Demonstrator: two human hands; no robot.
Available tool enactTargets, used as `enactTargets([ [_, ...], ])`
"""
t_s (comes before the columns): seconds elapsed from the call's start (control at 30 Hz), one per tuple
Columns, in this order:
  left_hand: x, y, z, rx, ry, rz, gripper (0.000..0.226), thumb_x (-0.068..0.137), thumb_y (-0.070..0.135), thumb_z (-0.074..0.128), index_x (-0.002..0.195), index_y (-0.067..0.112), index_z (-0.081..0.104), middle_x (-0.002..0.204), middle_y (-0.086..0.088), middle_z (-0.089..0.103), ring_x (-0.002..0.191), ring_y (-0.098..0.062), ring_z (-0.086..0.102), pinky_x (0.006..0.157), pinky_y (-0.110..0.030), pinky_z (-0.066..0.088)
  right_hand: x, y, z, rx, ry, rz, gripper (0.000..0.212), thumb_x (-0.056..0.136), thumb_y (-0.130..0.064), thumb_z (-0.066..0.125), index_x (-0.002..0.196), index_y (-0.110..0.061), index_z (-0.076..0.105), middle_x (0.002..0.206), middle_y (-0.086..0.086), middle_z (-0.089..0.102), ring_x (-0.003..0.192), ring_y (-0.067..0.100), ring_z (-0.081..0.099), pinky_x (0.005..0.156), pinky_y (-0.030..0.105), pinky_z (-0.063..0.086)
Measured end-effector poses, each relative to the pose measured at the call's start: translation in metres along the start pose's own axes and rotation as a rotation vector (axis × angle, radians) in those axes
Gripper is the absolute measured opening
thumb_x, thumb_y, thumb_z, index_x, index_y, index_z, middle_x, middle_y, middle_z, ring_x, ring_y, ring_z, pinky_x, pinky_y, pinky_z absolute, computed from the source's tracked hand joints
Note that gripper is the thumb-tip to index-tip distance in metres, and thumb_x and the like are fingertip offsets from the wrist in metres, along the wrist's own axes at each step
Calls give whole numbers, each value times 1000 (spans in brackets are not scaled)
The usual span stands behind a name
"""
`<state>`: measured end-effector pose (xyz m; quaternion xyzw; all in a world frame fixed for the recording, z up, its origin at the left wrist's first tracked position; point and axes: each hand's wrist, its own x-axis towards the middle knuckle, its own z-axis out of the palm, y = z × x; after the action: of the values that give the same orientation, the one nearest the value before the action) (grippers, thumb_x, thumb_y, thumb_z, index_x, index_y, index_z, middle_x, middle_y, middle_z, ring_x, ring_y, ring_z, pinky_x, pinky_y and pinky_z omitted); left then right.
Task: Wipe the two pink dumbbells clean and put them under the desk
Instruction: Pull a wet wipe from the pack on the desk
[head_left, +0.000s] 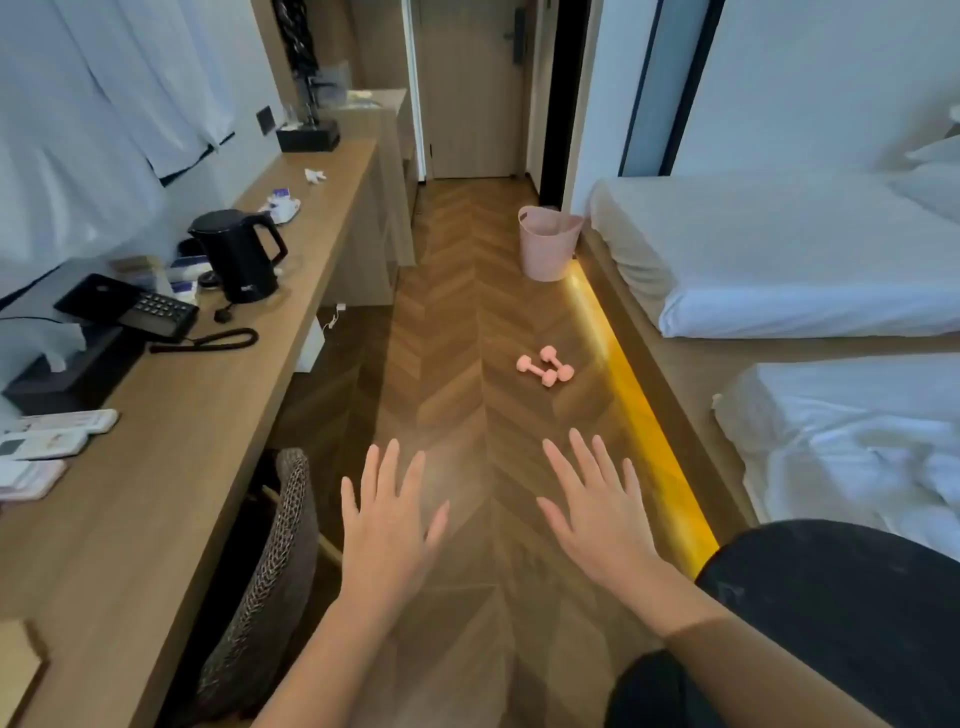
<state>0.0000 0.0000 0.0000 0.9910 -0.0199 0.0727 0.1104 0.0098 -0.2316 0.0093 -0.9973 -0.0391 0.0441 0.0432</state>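
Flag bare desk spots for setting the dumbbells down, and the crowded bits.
Desk: bare strip along the front edge, bordered by remotes, phone cord and kettle. It runs on past the kettle to the black tray. Crowded at the back: tissue box, phone, kettle.

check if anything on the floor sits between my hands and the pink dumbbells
Nothing visible does. Only bare wood floor lies between the left hand, the right hand and the two pink dumbbells. The pink bin stands beyond them, by the bed.
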Motion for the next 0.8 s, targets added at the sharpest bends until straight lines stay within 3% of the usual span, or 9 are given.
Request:
enactTargets([
  [0.2, 93, -16, 22, -72, -107, -5, 71, 96, 57, 40, 156, 27, 17, 166, -4, 5, 152, -25, -7, 120, -50, 5, 77, 6, 9, -42, -18, 15, 66, 99, -62, 19, 155, -38, -6, 166, 0, -8, 152, 27, -8, 123, 52, 4],
  [0.4, 186, -33, 23, -46, -120, 90, 76, 92, 66, 33, 156, 29, 15, 166, -3, 5, 152, -25, -5, 120, -49, 4, 167, -3, 3, -96, -76, 87, 68, 99, -61, 20, 155, -37, -10, 165, 0, -11, 152, 26, -9, 123, 51, 4],
  [0.8, 328, -17, 79, -4, -319, 112, 74, 96, 62, 35, 157, 28, 10, 166, -3, 3, 152, -26, -4, 122, -50, 8, 299, 21, 33, -45, -142, 136, 66, 100, -62, 23, 155, -37, -3, 166, 2, -5, 152, 31, -6, 120, 56, 4],
])
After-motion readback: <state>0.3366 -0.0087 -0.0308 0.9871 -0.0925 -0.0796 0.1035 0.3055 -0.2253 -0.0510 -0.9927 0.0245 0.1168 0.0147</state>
